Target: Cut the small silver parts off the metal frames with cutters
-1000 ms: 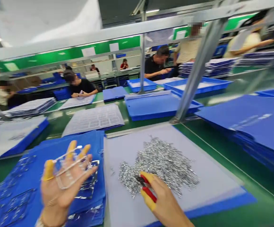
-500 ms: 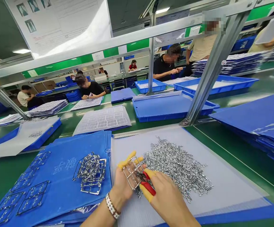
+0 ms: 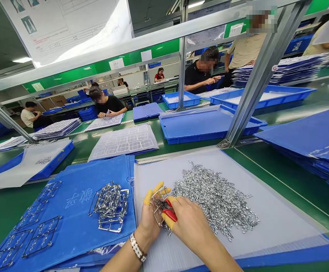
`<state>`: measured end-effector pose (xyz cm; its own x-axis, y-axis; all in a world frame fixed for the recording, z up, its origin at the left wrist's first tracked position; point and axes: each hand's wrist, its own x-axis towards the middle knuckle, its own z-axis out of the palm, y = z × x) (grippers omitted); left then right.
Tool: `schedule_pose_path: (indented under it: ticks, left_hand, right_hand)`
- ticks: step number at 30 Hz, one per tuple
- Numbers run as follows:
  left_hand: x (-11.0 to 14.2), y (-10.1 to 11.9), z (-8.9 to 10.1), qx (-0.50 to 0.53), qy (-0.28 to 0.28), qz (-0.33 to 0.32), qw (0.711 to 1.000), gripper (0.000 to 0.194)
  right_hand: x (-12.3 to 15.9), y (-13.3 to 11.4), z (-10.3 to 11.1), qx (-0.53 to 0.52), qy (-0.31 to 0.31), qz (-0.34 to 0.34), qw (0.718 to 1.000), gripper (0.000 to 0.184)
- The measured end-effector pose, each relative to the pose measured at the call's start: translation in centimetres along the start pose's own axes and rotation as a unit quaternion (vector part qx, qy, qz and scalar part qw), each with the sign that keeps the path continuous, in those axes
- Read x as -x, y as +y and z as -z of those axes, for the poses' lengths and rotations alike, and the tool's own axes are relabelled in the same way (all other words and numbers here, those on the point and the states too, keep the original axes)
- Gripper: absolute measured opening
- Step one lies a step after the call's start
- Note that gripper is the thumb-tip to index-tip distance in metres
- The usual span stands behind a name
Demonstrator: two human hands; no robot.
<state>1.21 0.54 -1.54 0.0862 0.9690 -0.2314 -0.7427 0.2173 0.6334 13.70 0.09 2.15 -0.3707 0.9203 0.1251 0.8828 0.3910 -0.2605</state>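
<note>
My left hand (image 3: 149,217), with yellow finger covers, is closed around a small silver metal frame (image 3: 156,217) divided by crossbars. Red-handled pliers (image 3: 169,214) are gripped in my right hand (image 3: 191,223), which also wears yellow finger covers. Their dark jaws lie over the frame; exactly what they pinch is hidden. Just beyond and right of my hands spreads a heap of small shiny metal pieces (image 3: 215,198) on a whitish sheet (image 3: 269,189). To the left, a pile of similar metal frames (image 3: 110,206) rests on a blue sheet (image 3: 76,223).
More frames (image 3: 42,236) lie at the blue sheet's left edge. Behind are a printed white sheet (image 3: 124,141) and a blue tray (image 3: 193,126). A metal post (image 3: 262,79) rises at the right, near stacked blue sheets (image 3: 309,136). Several people sit or stand farther back.
My right hand and the pliers have shifted slightly left and up, farther over the frame. The frame has turned a little in my left hand.
</note>
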Motion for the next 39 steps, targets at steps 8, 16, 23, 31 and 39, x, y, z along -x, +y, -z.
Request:
schedule_pose_path:
  ticks: [8,16,23,31,39]
  left_hand:
    - [0.6,-0.1,0.1,-0.055,-0.012,-0.006,0.998,0.051]
    - [0.7,-0.2,0.5,-0.084,-0.006,-0.019,0.996,0.055]
    - [0.7,0.1,0.4,-0.029,-0.014,0.051,0.998,0.054]
    - [0.9,0.3,-0.1,-0.028,-0.034,0.053,0.998,0.051]
    - [0.8,-0.2,0.5,-0.080,-0.003,0.028,0.996,0.049]
  right_hand:
    - [0.3,0.6,0.8,-0.051,-0.018,0.012,0.998,0.021]
    - [0.6,-0.3,0.9,0.029,-0.011,-0.003,1.000,0.023]
    - [1.0,0.7,1.2,0.047,0.013,-0.014,0.999,0.023]
    - [0.1,1.8,1.3,0.039,0.000,-0.040,0.998,0.022]
    - [-0.3,1.7,1.8,0.043,-0.034,-0.037,0.998,0.020]
